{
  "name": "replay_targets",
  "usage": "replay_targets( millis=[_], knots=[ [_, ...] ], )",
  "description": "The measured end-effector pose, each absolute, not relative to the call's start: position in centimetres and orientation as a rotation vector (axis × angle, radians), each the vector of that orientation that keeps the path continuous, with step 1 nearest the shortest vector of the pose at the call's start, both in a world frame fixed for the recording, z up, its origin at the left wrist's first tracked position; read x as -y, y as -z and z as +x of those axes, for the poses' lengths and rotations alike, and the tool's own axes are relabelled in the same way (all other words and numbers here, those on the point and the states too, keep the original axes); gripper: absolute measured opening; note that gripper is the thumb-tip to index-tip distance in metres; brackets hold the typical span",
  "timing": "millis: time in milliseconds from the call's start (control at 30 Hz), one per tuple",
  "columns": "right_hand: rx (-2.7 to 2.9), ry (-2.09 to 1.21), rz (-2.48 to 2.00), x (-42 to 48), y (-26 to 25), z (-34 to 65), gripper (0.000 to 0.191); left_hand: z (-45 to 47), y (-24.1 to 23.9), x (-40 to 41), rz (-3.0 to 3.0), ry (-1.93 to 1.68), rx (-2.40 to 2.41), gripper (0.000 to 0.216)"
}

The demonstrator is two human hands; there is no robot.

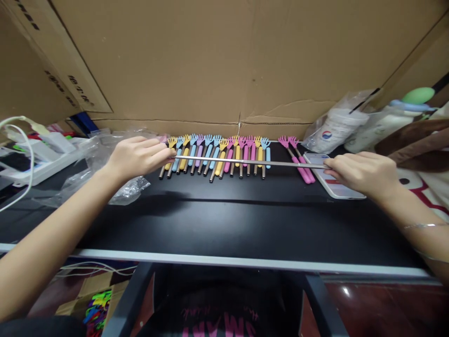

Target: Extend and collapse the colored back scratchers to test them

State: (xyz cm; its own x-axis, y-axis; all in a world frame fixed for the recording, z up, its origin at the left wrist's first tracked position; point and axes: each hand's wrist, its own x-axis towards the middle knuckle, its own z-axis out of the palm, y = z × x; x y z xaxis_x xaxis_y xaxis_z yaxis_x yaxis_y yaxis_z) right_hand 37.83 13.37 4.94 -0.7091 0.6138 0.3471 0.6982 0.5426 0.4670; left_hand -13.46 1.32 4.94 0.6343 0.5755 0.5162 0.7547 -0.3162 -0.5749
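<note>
Your left hand (138, 157) is clenched round one end of a long thin metal rod (245, 162); your right hand (363, 173) grips the other end, fingers curled over it. Both rod ends hidden in your fists. Rod is roughly level, stretched between your hands above the black table (224, 229), shadow below it. From your view it crosses the row of claw-headed scratchers (219, 167): yellow, blue, purple, pink, heads toward the cardboard wall (210, 61). Can't tell if rod touches any. Two pink scratchers (307, 174) lie apart, right of the row, beside a phone (342, 189) near your right hand. Bagged cup (333, 128) behind the phone. Crumpled clear plastic (129, 191) near your left hand, white power strip (38, 171) further left.
</note>
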Motion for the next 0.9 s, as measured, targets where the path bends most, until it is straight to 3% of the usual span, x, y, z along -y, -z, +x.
replay_targets(
  millis=[533, 900],
  knots=[
    [2.461, 1.002, -1.52, -14.0, -4.3, 39.9, 0.03, -18.1, -4.0, -0.9, -1.794, 0.185, 1.032, 0.022],
    [2.442, 1.059, -1.545, -13.6, -4.4, 41.3, 0.033, -19.7, -3.6, -0.4, -1.879, 0.307, 1.205, 0.025]
  ],
)
